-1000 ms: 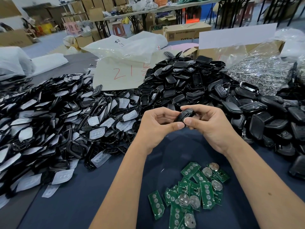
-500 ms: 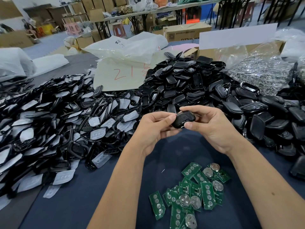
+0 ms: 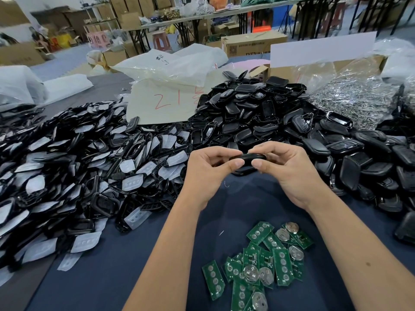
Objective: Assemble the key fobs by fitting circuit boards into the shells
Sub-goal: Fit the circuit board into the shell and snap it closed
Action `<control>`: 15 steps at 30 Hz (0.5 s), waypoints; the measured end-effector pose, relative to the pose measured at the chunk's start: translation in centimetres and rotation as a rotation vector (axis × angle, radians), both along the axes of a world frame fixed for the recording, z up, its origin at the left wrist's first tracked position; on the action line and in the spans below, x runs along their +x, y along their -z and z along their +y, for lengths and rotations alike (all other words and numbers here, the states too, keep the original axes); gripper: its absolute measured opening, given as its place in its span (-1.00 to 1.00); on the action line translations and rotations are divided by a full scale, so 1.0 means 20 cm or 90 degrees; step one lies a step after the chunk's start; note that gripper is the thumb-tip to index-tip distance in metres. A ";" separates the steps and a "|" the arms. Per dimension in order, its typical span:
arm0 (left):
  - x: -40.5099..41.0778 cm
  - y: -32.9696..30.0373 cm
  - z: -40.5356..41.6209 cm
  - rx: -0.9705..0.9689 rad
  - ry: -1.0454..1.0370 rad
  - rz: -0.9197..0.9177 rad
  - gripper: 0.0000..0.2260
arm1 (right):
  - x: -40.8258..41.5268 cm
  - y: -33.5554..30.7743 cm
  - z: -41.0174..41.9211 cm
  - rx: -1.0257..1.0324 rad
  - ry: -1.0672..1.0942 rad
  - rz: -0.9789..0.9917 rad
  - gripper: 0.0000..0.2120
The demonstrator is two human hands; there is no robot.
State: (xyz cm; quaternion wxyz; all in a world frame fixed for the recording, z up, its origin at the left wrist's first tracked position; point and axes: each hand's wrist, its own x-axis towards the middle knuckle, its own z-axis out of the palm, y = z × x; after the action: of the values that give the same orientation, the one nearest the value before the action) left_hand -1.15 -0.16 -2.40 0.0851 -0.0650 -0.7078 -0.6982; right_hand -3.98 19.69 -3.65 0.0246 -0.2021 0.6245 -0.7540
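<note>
Black plastic, the key fob shell (image 3: 248, 158) now lies flatter than a moment ago, edge toward the camera, pinched between left hand (image 3: 207, 173) and right hand (image 3: 289, 173) above the circuit boards (image 3: 258, 263); likely being pressed closed.

An assembly workshop: heaped black shells (image 3: 258, 113), loose circuit boards (image 3: 258, 263), stacked cardboard boxes (image 3: 251, 44), folding tables (image 3: 224, 13).

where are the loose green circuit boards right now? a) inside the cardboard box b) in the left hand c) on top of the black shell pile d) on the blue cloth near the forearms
d: the green circuit boards lie scattered on the blue cloth, while both hands pinch a black fob shell.
</note>
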 end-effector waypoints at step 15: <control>0.01 0.01 0.02 -0.253 -0.049 0.074 -0.75 | 0.01 0.00 -0.03 0.212 0.053 0.142 -0.79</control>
State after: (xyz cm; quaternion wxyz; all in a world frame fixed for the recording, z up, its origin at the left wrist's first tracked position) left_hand -1.02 0.22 -2.66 0.1380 -0.0937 -0.8275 -0.5362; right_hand -3.86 19.01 -3.66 -0.0427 -0.2512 0.7474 -0.6136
